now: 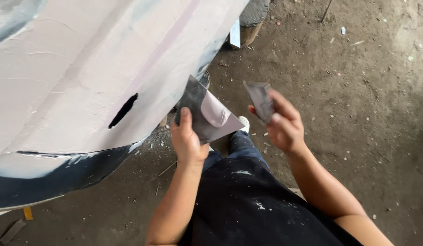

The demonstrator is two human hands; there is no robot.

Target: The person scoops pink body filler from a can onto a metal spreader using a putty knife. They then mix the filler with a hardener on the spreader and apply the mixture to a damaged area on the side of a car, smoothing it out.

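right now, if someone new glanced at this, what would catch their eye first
Most likely the big pale, filler-coated car body panel filling the upper left, with a dark slot cut through it. Next, at centre, the left hand holds a shiny metal plate bearing a dab of pinkish putty, while the right hand grips a smaller metal spreader. Below is the dusty dirt floor.
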